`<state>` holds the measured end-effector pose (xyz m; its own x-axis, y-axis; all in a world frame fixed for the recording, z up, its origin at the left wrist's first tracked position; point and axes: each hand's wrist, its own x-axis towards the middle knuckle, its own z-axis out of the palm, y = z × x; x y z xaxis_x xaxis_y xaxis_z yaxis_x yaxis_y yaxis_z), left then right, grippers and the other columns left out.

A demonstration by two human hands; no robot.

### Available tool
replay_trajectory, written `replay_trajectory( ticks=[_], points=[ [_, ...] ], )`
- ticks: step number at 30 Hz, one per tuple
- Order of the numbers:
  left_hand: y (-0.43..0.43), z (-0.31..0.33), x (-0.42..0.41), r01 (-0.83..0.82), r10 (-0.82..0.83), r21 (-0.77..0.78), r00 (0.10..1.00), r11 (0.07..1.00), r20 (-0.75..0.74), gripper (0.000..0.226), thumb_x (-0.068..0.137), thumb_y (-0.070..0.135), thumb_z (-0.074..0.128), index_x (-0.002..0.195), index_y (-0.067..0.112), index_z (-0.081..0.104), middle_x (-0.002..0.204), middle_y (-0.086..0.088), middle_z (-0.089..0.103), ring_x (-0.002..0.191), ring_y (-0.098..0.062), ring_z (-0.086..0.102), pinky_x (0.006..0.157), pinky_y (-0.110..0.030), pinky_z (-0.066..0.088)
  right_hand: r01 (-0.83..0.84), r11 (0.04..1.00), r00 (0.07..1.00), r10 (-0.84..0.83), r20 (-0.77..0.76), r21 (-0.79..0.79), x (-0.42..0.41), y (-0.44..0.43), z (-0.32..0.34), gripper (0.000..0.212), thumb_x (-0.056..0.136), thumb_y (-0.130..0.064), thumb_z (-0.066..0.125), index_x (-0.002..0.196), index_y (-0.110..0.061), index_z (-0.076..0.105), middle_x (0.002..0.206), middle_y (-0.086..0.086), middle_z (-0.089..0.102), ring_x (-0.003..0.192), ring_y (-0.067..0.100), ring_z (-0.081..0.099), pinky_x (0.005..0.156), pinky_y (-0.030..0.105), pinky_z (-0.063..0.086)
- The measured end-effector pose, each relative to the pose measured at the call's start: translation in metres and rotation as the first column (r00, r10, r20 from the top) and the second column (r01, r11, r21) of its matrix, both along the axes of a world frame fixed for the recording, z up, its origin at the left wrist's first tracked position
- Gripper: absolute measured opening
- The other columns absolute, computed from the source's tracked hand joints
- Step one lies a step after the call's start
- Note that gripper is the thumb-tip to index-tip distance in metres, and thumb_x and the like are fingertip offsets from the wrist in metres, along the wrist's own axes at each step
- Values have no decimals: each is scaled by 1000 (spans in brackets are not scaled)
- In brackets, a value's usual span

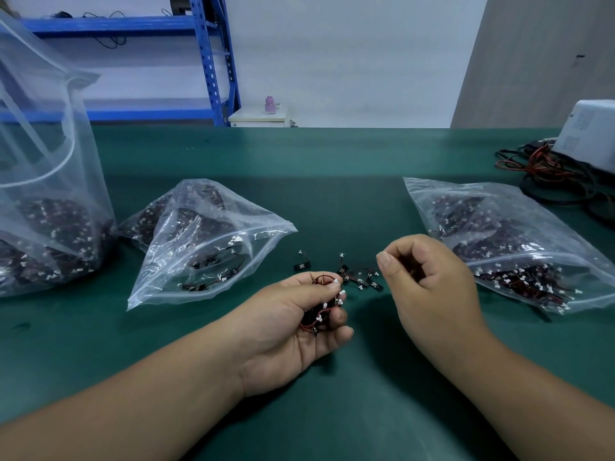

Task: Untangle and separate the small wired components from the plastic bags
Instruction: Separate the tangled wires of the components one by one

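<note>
My left hand lies palm up on the green mat and grips a tangled bunch of small wired components, black bodies with red-black wires and white plugs. My right hand hovers to the right with its fingers curled; whether they hold anything cannot be told. A few loose wired components lie on the mat between the hands, one apart to the left. Three clear plastic bags hold more: a tall one at far left, an open one left of centre, one at right.
The green mat covers the table to its far edge. At the back right a white box stands by a heap of black and red cables. Blue shelving and a small white stand are behind the table.
</note>
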<state>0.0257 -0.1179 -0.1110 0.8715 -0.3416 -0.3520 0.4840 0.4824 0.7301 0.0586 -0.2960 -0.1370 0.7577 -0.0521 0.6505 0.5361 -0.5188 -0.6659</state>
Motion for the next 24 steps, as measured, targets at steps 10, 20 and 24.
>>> replay_trajectory(
  ticks=[10,20,24],
  points=[
    [-1,0,0,-6,6,24,1000,1000,11,9,87,5,64,93,11,64,74,-9,60,54,-16,55,51,-31,55,-9,998,996,4,-86,-60,-1,1,2,21,85,-5,71,69,-17,64,75,-9,59,76,11,56,68,14,38],
    [-1,-2,-1,47,-53,100,997,994,63,8,88,3,63,92,10,64,69,-7,59,55,-12,55,53,-29,55,-238,932,971,229,-65,-275,-15,6,3,30,88,-47,59,70,-22,61,72,-12,53,71,12,55,62,37,45],
    [2,0,0,88,-92,69,994,994,57,12,79,8,68,91,10,67,73,-9,61,59,-14,57,56,-31,57,-233,919,972,234,-34,-319,-17,6,6,25,85,-39,56,70,-19,60,71,-14,50,69,9,51,61,37,44]
  ],
)
